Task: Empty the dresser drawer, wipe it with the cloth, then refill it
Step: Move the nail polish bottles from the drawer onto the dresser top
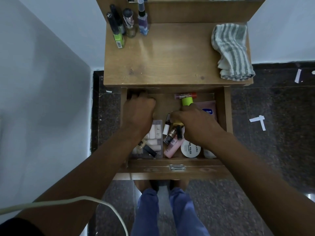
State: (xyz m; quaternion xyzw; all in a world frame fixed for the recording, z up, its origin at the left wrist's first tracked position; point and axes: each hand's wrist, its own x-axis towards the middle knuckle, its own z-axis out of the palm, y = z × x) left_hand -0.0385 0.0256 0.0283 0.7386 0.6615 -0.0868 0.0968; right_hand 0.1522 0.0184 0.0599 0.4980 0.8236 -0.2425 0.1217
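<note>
The dresser drawer (227, 109) is pulled open below the wooden top. My left hand (138, 113) reaches into its back left corner, fingers curled over a dark item (132, 94) that is mostly hidden. My right hand (196, 123) is closed on a green-capped bottle (187, 101); a yellow bottle with a black cap (178, 126) pokes out by the thumb. A red lip balm (185, 95), a pink tube (208, 109), a clear compartment box (156, 143), a pink bottle (171, 149) and a white nail polish remover tub (190, 149) lie in the drawer. The striped cloth (231, 51) is bunched on the dresser top's right side.
Several tall cosmetic bottles (127, 23) stand at the back left of the dresser top (170, 57). A wall is on the left, and dark stone floor (272, 142) with paper scraps on the right. A white cable (76, 200) crosses my left forearm. My legs stand under the drawer front.
</note>
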